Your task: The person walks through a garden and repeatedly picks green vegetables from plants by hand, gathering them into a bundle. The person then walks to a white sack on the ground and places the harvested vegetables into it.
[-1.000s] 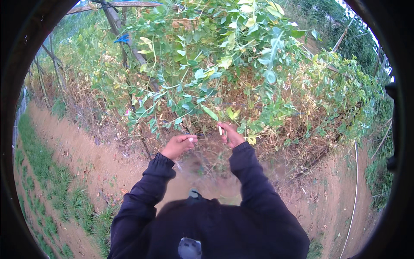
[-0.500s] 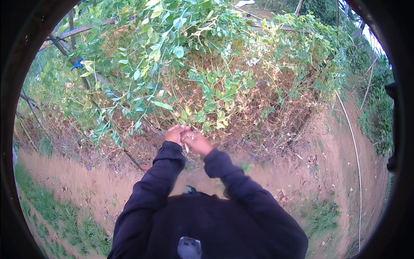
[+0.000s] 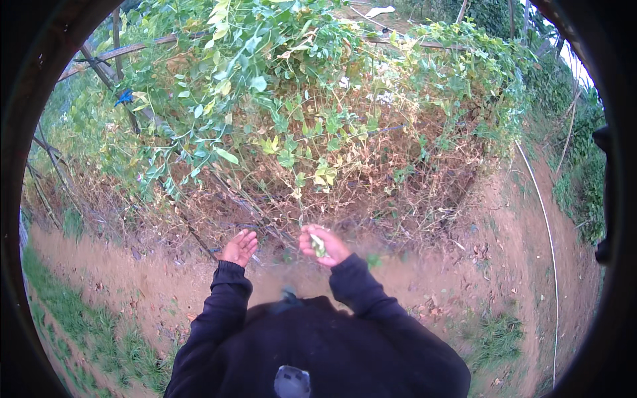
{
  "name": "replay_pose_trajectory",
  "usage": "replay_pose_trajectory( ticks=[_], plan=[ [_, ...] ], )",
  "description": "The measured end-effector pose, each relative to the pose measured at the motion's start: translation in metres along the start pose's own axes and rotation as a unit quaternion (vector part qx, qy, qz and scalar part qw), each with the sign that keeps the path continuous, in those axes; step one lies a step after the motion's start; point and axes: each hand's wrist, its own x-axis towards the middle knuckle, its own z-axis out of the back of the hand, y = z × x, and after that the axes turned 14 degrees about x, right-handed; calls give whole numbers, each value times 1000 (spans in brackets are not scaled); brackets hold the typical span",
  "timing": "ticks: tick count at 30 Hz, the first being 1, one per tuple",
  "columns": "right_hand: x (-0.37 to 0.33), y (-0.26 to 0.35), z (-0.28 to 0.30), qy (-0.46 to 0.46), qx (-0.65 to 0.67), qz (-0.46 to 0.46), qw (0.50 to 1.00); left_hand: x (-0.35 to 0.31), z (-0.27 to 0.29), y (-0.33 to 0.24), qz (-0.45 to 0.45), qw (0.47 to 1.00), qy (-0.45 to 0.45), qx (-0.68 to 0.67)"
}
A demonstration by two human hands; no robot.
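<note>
My left hand [image 3: 241,248] is open over the bare soil, palm showing and fingers stretched, with nothing in it. A short way to its right, my right hand [image 3: 323,244] is closed around pale green pods [image 3: 318,246], which show between the fingers and palm; how many cannot be made out. Both hands are apart, just in front of the lower, dry part of the climbing pea plants [image 3: 292,152]. Above them a single flat green pod [image 3: 227,156] hangs among the leaves.
Wooden poles [image 3: 106,78] prop the plants at the left, one tied with a blue strip [image 3: 124,97]. Brown dried stems [image 3: 424,179] tangle low down. A long white line [image 3: 547,232] runs along the soil at the right. Grass [image 3: 497,338] grows behind.
My hands were together at the plants' lower stems; they have parted and drawn back toward me. The left has opened, while pale green pods now show in the right.
</note>
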Motion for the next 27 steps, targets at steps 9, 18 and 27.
replay_pose_trajectory(
  ticks=[9,18,27],
  plan=[
    [-8,-10,20,61,-42,28,997,-78,67,83,80,991,-111,-12],
    [6,-38,-6,53,55,9,997,-119,82,77,7,994,-71,-82],
    [67,-127,-58,82,88,-70,990,-177,196,68,-55,979,-91,-172]
  ],
)
